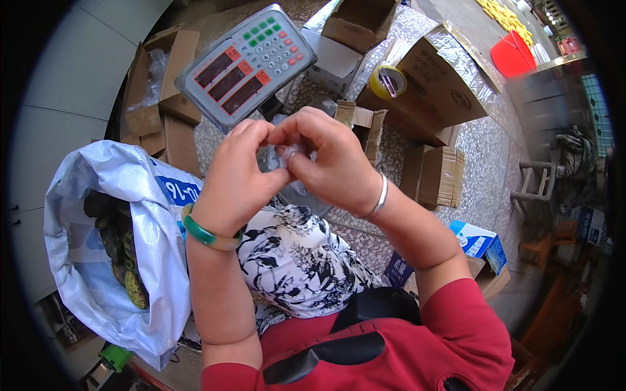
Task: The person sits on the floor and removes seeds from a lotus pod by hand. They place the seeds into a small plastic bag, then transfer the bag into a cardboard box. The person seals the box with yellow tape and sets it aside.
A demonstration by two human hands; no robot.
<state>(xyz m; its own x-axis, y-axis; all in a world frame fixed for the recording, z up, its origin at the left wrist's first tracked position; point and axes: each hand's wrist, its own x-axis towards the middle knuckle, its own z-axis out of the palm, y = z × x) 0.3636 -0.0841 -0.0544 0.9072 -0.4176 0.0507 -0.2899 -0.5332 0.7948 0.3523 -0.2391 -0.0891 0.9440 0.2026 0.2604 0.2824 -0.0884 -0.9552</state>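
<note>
My left hand [239,176] and my right hand [327,159] meet in front of my lap, with fingertips pinching a crumpled clear plastic bag [289,154] between them. More thin clear plastic hangs below the fingers, partly hidden by them. Just beyond my hands is the grey keypad-and-display head of a price-computing scale [244,66]. Left of my left forearm, a white woven plastic sack [161,273] stands with its mouth wide. Dark mottled green-yellow produce [132,273] lies inside it; its exact kind is unclear.
Cardboard boxes stand around on the speckled floor [489,161]: one at left [181,63], a large one at right [435,78]. A yellow tape roll [379,88] rests on the large box. Farther off are a red bucket [513,54] and a wooden stool [533,185].
</note>
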